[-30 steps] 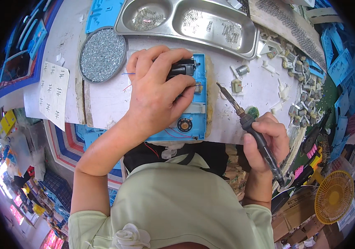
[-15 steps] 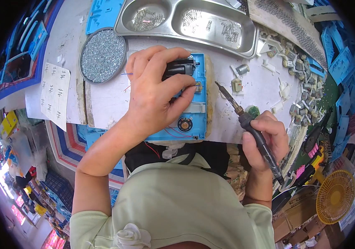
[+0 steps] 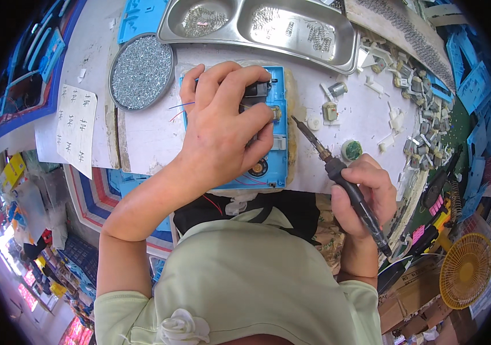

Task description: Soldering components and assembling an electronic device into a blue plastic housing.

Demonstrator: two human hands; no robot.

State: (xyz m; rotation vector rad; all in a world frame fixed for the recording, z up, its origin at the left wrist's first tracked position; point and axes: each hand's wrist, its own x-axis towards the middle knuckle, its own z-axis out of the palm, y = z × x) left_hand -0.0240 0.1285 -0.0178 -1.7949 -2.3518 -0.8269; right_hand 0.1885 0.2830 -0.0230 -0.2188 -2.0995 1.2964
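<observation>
A blue plastic casing [image 3: 278,167] lies in front of me, holding a black plastic part [image 3: 257,90], a small motor [image 3: 276,113], a white piece [image 3: 278,142] and a round speaker [image 3: 258,168]. My left hand [image 3: 219,121] is curled over it, its fingertips on the black part and beside the motor. Whatever is between its thumb and index finger is hidden. Blue and red wires [image 3: 182,105] stick out left of that hand. My right hand [image 3: 366,192] grips a soldering iron [image 3: 351,187], whose tip points at the casing's right edge without touching it.
A steel tray [image 3: 257,37] with small metal parts stands at the back, beside a round dish of screws [image 3: 142,72]. Loose motors [image 3: 330,111] and white pieces lie to the right, near a small green round pot [image 3: 351,150]. A paper sheet [image 3: 76,129] is at left.
My left hand has shifted slightly right and down over the casing, covering part of the speaker. The soldering iron has moved a little left and up. The whole view has tilted slightly.
</observation>
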